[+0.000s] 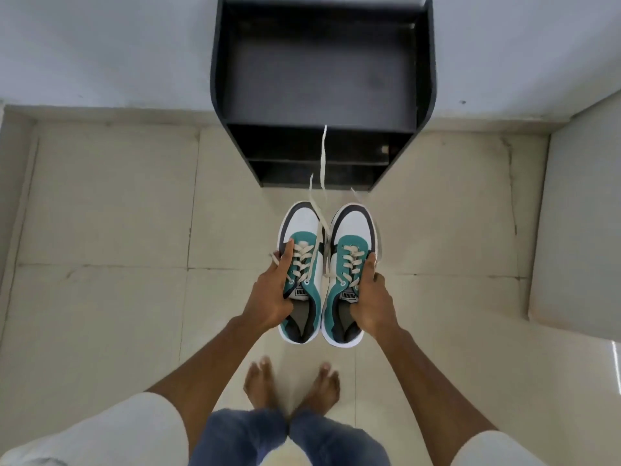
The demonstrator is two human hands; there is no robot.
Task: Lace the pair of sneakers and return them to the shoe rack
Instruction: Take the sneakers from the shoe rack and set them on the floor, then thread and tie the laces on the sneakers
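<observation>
Two laced sneakers [321, 274] being carried toward shoe rack [322, 89]; left hand [270, 295], right hand [371, 304] fingers clamping sides. Advisable: gathering dangling laces [323, 156] before shelving, keeping pair level.

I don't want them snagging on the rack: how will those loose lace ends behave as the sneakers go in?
Likely floppy: the lace ends trail limp beyond the toes of the sneakers. They probably swing and could catch on a shelf edge of the rack. They look flat and light.

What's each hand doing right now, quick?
Left hand: closed on the left sneaker.
Right hand: closed on the right sneaker.
</observation>
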